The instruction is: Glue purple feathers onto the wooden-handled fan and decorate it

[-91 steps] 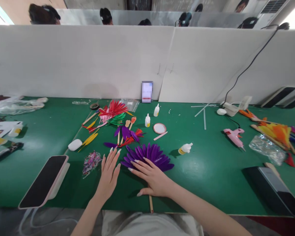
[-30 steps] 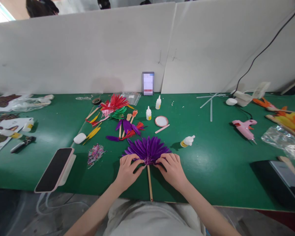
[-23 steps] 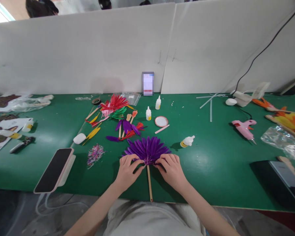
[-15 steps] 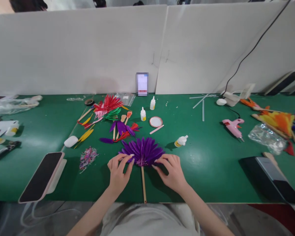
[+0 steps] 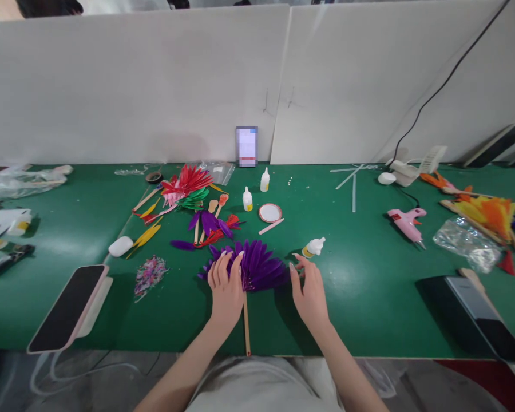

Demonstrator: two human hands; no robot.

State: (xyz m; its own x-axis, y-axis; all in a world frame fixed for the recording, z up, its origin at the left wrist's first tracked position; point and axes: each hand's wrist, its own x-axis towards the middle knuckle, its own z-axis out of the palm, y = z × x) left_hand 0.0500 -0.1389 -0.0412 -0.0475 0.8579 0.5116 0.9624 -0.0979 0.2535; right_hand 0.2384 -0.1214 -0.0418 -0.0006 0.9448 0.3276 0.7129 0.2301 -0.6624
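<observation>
A purple feather fan (image 5: 261,266) with a thin wooden stick handle (image 5: 246,326) lies in front of me, its handle pointing toward me. My left hand (image 5: 226,286) rests over the fan's left half, fingers stretched out on the feathers and hiding part of them. Just off the fan's right edge is my right hand (image 5: 309,289), its fingers apart and loosely bent with nothing in them. Beyond its fingertips a small white glue bottle (image 5: 313,248) lies tipped on its side.
Two glue bottles (image 5: 248,199) stand behind a small round dish (image 5: 270,213). Loose purple feathers (image 5: 210,223) and a red feather fan (image 5: 191,180) lie to the left. A phone on a stand (image 5: 68,309) is at front left, a pink glue gun (image 5: 407,223) at right.
My left hand has moved right and up onto the feathers, from the fan's lower left edge. My right hand has come away from the fan to the right, its fingers opening.
</observation>
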